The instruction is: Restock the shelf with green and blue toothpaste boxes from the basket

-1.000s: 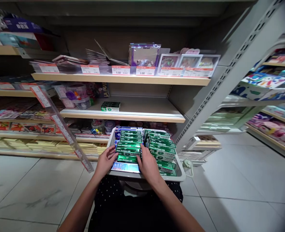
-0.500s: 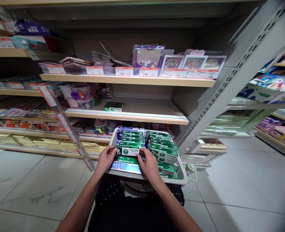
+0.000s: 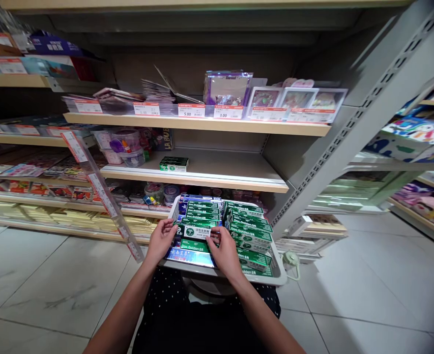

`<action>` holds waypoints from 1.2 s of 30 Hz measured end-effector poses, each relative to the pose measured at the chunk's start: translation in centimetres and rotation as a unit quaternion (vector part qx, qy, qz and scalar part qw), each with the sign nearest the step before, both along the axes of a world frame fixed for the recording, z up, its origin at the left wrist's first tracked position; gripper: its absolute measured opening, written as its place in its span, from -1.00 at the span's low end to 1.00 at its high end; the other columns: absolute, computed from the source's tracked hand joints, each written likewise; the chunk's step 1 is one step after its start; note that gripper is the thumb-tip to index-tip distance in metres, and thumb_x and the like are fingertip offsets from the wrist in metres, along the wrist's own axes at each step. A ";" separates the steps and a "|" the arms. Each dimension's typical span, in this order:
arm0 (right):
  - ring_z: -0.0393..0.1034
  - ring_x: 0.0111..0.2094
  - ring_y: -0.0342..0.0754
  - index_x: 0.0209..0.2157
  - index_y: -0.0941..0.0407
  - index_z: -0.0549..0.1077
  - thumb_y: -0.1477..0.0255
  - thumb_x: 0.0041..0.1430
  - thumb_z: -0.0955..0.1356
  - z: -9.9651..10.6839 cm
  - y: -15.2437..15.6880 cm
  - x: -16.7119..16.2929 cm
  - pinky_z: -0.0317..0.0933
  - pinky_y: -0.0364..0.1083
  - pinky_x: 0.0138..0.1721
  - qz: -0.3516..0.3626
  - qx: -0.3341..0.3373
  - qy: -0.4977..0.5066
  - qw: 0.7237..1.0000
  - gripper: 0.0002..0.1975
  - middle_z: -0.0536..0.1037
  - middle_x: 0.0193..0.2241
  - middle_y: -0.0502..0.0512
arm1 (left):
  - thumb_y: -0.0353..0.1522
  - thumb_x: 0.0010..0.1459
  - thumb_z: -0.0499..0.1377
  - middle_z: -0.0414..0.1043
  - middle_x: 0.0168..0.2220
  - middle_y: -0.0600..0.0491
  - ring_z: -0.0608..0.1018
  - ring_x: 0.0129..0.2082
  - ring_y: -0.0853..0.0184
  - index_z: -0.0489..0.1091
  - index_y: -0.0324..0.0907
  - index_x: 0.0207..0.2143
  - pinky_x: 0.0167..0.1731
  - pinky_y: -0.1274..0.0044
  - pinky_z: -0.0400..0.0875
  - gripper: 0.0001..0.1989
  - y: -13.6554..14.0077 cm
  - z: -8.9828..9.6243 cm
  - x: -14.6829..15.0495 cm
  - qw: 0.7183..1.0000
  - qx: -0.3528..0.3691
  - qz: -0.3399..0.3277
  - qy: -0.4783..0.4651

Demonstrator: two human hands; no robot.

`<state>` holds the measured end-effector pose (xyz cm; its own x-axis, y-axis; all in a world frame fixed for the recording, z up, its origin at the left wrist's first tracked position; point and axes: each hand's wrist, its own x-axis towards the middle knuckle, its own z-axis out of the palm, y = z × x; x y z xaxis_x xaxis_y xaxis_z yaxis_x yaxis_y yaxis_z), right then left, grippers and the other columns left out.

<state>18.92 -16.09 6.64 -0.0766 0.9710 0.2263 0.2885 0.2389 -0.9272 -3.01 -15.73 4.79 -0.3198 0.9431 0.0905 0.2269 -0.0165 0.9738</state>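
Note:
Between my hands a green and white toothpaste box (image 3: 197,232) is held level by its two ends. My left hand (image 3: 162,241) grips its left end with fingertips and thumb. The fingers of my right hand (image 3: 222,248) pinch the right end. Below them lies a white tray (image 3: 281,265) on my lap, filled with more green toothpaste boxes (image 3: 251,227) in two columns. A blue box (image 3: 190,256) lies along the tray's near side. Ahead, a small stack of similar green boxes (image 3: 174,163) sits on the middle shelf (image 3: 217,164).
Clear tubs (image 3: 126,146) stand at that shelf's left end. Above is a shelf (image 3: 198,123) with price tags, packets and framed items. A tag strip (image 3: 99,189) slants down on the left; a slotted metal post (image 3: 334,128) rises on the right. A green bottle (image 3: 291,260) is beside the tray.
The toothpaste box stays between both hands and has tilted slightly, its white side turned more toward me. My view has shifted a little; the shelf goods look unchanged.

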 end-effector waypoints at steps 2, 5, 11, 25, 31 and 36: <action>0.49 -0.17 0.06 -0.24 0.03 0.36 0.37 0.14 0.33 0.0 0.0 -0.2 0.46 0.06 -0.15 -0.001 0.002 0.010 1.000 -0.87 0.47 -0.21 0.16 | -0.04 0.00 0.22 0.52 -0.26 -0.03 0.57 -0.23 0.27 0.37 -0.15 -0.18 -0.19 0.45 0.47 -0.55 -0.1 0.1 -0.2 1.000 0.003 -0.006 -0.004; 0.48 -0.18 0.04 -0.22 0.04 0.36 0.38 0.14 0.32 0.6 0.2 -0.6 0.46 0.03 -0.15 0.004 0.011 0.009 1.000 -0.85 0.47 -0.20 0.15 | -0.07 0.02 0.21 0.52 -0.26 -0.01 0.57 -0.24 0.27 0.38 -0.14 -0.20 -0.19 0.44 0.47 -0.61 -0.1 0.7 -0.8 1.000 0.012 -0.015 -0.011; 0.47 -0.19 0.00 -0.20 0.05 0.34 0.40 0.15 0.32 3.1 2.8 -2.3 0.43 0.01 -0.13 0.029 0.053 -0.029 0.998 -0.85 0.45 -0.19 0.13 | -0.12 -0.01 0.26 0.52 -0.20 -0.03 0.57 -0.19 0.24 0.40 -0.14 -0.20 -0.15 0.42 0.47 -0.63 2.0 3.3 -3.8 0.998 0.045 -0.037 0.024; 0.43 -0.33 -0.09 -0.24 0.14 0.35 0.52 0.00 0.40 7.1 19.8 -11.6 0.37 -0.06 -0.18 -0.022 0.113 -0.035 0.993 -0.76 0.44 -0.23 0.10 | -0.31 0.05 0.23 0.55 -0.20 -0.07 0.59 -0.20 0.22 0.43 -0.22 -0.13 -0.13 0.42 0.45 -0.69 17.0 8.9 -10.7 0.973 0.095 0.064 0.200; 0.41 -0.26 -0.05 -0.25 0.15 0.35 0.57 0.02 0.37 5.7 22.8 -13.4 0.32 -0.04 -0.12 -0.052 0.114 -0.097 0.987 -0.78 0.39 -0.18 0.15 | -0.39 0.08 0.22 0.55 -0.14 -0.14 0.58 -0.12 0.18 0.47 -0.26 -0.12 -0.09 0.44 0.42 -0.71 19.9 8.4 -11.1 0.966 0.049 0.081 0.241; 0.38 -0.19 -0.01 -0.22 0.15 0.34 0.58 0.06 0.34 5.4 23.9 -13.6 0.28 -0.03 -0.08 -0.055 0.135 -0.140 0.979 -0.79 0.38 -0.17 0.16 | -0.37 0.09 0.22 0.54 -0.09 -0.16 0.56 -0.08 0.17 0.46 -0.27 -0.08 -0.06 0.45 0.41 -0.68 21.2 7.9 -11.2 0.970 0.048 0.087 0.223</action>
